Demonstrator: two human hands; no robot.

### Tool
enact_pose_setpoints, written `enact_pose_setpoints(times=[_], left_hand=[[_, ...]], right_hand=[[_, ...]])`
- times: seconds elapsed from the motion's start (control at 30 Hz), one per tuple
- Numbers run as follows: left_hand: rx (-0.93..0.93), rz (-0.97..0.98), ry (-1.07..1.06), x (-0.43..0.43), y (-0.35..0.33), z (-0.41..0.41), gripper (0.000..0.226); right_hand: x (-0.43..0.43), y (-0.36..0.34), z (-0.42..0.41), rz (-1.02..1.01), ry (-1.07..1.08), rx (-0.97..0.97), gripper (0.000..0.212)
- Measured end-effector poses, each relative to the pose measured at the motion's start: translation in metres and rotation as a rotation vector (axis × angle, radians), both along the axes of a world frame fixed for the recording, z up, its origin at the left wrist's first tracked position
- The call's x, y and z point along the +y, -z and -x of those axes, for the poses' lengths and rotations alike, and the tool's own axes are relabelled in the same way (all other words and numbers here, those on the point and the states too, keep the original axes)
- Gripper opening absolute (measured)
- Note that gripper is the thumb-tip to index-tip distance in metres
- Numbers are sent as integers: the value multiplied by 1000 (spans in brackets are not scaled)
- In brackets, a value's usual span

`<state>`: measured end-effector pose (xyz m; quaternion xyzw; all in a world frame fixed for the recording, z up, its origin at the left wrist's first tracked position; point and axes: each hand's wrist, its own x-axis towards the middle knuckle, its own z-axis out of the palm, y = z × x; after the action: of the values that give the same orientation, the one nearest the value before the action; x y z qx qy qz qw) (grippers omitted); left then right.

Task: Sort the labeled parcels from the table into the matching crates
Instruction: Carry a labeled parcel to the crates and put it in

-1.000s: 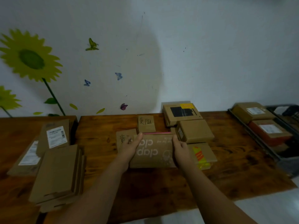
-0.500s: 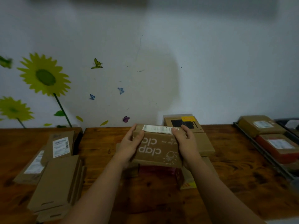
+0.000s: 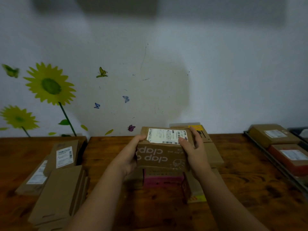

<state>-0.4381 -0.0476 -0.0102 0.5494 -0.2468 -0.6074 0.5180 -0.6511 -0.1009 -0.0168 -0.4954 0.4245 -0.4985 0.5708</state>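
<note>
I hold a brown "clap clap" parcel lifted above the table, tipped so its white shipping label faces up. My left hand grips its left end, thumb on the top edge. My right hand grips the right end, thumb resting on the label. Beneath it lie a pink parcel and a parcel with a yellow-red patch. A dark crate at the right holds a brown parcel and a red-sided parcel, both labelled.
Flat labelled cardboard mailers and a stack of plain flat boxes lie on the left of the table. More brown boxes sit behind my right hand against the wall. The wall carries sunflower and butterfly stickers.
Both hands lifted the "clap clap" parcel off the pile and tilted it toward me, bringing its white label into view. The pink parcel beneath is now uncovered.
</note>
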Motion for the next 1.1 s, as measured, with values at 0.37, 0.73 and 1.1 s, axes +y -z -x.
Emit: enact_pose_setpoints(times=[0.37, 0.73, 1.1], left_hand=[[-58, 211, -192, -2, 10, 5, 40], [38, 329, -331, 6, 8, 41, 56], [-113, 252, -196, 12, 11, 40, 45]], right_hand=[[-4, 18, -11, -225, -27, -8, 123], [9, 12, -46, -297, -106, -220, 121], [3, 4, -36, -170, -51, -254, 53]])
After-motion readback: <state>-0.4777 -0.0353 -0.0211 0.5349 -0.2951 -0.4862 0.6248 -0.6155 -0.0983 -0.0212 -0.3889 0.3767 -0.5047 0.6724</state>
